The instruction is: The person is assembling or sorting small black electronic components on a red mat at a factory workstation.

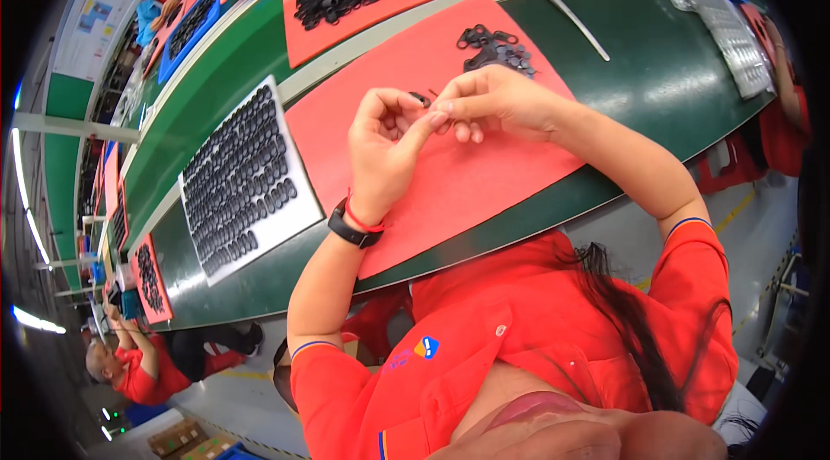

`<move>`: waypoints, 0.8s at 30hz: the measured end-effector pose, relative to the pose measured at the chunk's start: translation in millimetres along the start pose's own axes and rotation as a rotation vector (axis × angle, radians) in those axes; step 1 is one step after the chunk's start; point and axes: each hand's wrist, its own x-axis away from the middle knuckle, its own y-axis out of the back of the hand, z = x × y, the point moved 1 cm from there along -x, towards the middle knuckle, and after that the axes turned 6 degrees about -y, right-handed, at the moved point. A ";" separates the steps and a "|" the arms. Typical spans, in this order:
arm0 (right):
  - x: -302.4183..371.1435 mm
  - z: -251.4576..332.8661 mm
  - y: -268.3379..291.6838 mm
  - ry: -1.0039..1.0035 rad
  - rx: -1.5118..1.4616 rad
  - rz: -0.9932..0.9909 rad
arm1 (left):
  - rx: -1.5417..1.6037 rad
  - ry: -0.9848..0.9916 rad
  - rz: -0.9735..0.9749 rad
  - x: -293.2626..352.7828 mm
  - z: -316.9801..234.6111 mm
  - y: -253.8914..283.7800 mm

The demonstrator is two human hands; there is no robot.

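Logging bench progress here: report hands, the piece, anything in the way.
Left hand and right hand meet over red mat. Small black part at left fingers, partly hidden by them. Loose black pieces just beyond right hand.

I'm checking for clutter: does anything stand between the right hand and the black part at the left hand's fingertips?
Nothing visible does. The right hand is close beside the black part at the left hand; the loose pile lies beyond the right hand, not between them. The hands partly hide the part.

Left hand (387, 144) and right hand (501, 101) meet at their fingertips (438, 118), fingers curled, both forearms (627, 144) angled inward
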 end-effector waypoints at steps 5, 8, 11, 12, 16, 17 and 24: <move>1.4 -0.6 0.9 -0.003 -0.079 0.038 | -0.086 0.024 -0.046 -3.0 5.6 9.1; 1.0 -0.9 1.4 0.064 -0.008 -0.004 | -0.197 0.059 0.025 -5.3 2.5 11.1; 3.4 6.1 2.1 0.125 0.016 -0.187 | -0.046 0.208 -0.058 -15.8 3.3 18.2; 3.0 7.6 2.4 0.122 0.021 -0.176 | -0.049 0.207 -0.070 -18.8 10.2 25.3; 2.7 11.1 3.7 0.180 0.143 -0.249 | -0.683 -0.099 -0.081 -19.4 21.5 39.3; 0.7 12.5 0.2 0.199 0.197 -0.252 | -0.752 -0.170 -0.030 -17.4 18.7 38.7; -2.0 0.0 -4.2 0.154 0.362 -0.293 | -0.823 -0.477 0.098 -14.0 30.4 30.3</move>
